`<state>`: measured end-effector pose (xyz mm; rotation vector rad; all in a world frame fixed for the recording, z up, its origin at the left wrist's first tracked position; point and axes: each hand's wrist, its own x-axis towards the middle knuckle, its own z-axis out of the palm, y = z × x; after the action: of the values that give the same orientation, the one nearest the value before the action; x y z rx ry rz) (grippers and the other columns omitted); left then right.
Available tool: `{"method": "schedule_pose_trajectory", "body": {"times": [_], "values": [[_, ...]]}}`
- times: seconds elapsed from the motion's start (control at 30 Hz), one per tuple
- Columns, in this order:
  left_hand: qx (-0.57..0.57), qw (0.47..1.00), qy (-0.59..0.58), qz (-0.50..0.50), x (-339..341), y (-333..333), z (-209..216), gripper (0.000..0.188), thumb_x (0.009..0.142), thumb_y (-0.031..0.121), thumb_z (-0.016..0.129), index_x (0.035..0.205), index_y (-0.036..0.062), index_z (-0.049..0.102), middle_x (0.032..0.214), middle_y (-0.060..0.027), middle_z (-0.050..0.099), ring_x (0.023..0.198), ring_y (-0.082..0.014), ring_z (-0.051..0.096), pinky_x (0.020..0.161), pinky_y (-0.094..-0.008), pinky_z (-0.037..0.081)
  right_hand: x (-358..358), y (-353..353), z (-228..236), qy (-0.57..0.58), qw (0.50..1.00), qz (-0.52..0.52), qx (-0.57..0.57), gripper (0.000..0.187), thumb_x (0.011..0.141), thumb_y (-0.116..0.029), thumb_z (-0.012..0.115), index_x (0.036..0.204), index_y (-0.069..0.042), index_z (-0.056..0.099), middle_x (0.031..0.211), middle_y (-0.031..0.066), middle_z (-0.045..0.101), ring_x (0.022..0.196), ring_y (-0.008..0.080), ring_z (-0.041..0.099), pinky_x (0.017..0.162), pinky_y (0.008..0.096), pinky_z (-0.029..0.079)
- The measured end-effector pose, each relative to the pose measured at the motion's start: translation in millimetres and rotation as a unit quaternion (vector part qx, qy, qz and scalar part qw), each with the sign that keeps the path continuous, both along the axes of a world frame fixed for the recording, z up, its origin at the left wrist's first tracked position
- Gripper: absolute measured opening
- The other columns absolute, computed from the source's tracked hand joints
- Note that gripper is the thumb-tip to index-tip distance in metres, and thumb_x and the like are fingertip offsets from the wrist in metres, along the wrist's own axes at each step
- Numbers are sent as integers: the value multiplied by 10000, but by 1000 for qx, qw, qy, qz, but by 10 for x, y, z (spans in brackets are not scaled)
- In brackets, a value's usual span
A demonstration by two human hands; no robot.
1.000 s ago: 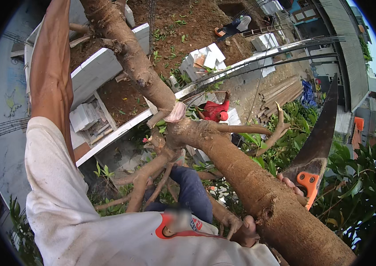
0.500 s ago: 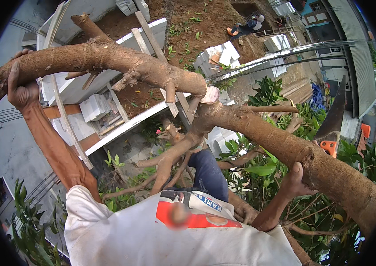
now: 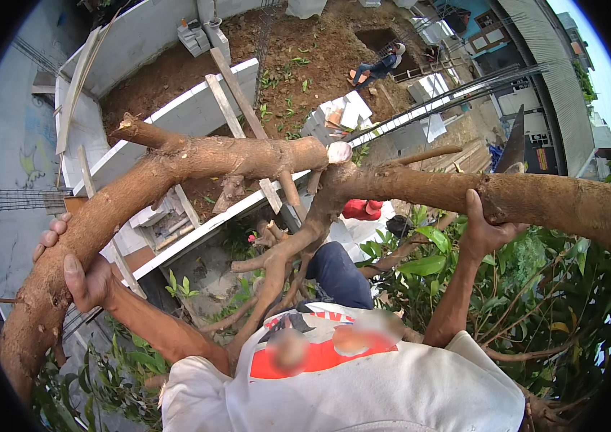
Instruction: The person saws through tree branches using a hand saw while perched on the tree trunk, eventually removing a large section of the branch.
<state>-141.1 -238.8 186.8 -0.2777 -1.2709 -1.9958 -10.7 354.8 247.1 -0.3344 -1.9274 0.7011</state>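
Far below and beyond both hands, brown soil [image 3: 331,43] lies edged by white block walls [image 3: 190,101]. Past the left hand [image 3: 89,284], a white-rimmed bay [image 3: 208,229] holds pale rubble [image 3: 166,230]. Wide apart, the left hand wraps the curved branch [image 3: 168,162]; the right hand [image 3: 489,234] clasps the thick limb [image 3: 406,186], thumb nearest. Just beyond it rises a saw [image 3: 512,144]; hidden fingers leave its grip untellable.
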Motion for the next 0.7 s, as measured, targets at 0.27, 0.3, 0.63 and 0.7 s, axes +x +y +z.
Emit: {"method": "schedule_pose_trajectory", "body": {"times": [0.27,0.3,0.63,0.7], "values": [[-41,984,-122,127,-284,247,351,334,834,9,681,1151,-87,634,1120,-202,661,1065,-306,666,988,-456,566,-4,-77,5,11,998,26,-60,1033,737,57,929,1569,31,319,1472,180,498,1272,250,577,1086,403,545],[-44,981,-141,125,-207,247,384,335,832,6,685,1149,-89,636,1132,-203,660,1075,-309,665,995,-458,563,57,-60,7,2,999,14,-31,1027,735,60,929,1564,37,324,1469,183,502,1271,252,581,1076,398,554],[-190,969,-84,135,280,-185,1478,389,830,-14,665,1201,-122,614,1122,-248,683,1073,-351,675,1048,-512,512,-39,65,-19,-31,999,-27,-1,997,736,-31,967,1510,77,348,1471,230,512,1276,289,600,1118,422,565],[-266,941,-76,196,419,-294,1625,369,823,-22,688,1173,-124,632,1101,-248,697,1042,-346,690,1017,-498,535,-60,83,-22,-7,1000,-4,-5,898,768,-44,952,1459,95,396,1427,234,546,1235,288,626,1068,427,614]]}}
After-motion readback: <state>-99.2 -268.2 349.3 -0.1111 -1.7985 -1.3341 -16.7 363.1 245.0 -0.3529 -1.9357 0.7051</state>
